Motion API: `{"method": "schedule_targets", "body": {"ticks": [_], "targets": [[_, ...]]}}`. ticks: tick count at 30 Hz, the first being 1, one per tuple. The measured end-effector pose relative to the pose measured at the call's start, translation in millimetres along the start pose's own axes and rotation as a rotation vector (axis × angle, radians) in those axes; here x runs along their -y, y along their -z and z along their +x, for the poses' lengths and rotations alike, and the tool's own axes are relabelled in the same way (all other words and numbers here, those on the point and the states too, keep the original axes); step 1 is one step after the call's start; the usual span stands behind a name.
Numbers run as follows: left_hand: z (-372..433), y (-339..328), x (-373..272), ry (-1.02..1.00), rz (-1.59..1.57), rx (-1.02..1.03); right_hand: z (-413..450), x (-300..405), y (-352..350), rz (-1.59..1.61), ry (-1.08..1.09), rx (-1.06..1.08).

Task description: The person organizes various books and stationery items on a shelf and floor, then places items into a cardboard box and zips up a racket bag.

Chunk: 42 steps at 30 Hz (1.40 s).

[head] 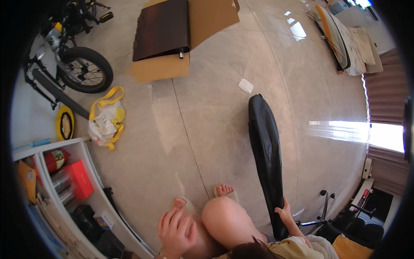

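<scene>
A long black case with a glossy surface (266,145) stands at a slant to the right of my knees, its wider end away from me. My right hand (284,211) grips the case near its narrow lower end, the thumb across its side. My left hand (176,230) hovers above my left leg with its fingers a little apart and holds nothing. A small white piece of paper (246,85) lies on the floor just beyond the far end of the case.
An open cardboard box (213,24) holding a dark panel lies ahead. At left are a bicycle wheel (85,69), a white and yellow bag (105,124) and a white shelf unit (93,165) with boxes. A wheeled chair base (324,210) stands at right.
</scene>
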State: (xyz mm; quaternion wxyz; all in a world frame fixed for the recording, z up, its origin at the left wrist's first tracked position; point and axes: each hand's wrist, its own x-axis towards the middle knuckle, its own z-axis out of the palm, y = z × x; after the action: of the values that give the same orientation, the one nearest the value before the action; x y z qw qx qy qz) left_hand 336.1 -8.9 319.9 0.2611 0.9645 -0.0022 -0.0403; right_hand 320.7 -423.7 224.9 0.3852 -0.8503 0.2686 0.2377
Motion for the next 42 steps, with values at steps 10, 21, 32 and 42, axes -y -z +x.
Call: {"method": "schedule_targets", "body": {"ticks": [10, 21, 32, 42], "targets": [[-34.4, 10.5, -18.6, 0.445, -0.167, 0.054, -127.2, 119.1, 121.4, 0.621, -0.607, 0.696], [-122.6, 107.7, -114.3, 0.432, -0.063, 0.388, -214.6, 290.9, 122.5, 0.348, -0.376, 1.119], [-27.0, 362.0, -286.1, 0.736, -1.411, -0.427, -359.9, 387.4, 222.2, 0.377, -0.089, 1.17], [56.1, 433.8, -358.3, 0.808, -1.581, -0.114, -362.7, 441.7, 293.3, 0.459, 0.237, 0.962]]}}
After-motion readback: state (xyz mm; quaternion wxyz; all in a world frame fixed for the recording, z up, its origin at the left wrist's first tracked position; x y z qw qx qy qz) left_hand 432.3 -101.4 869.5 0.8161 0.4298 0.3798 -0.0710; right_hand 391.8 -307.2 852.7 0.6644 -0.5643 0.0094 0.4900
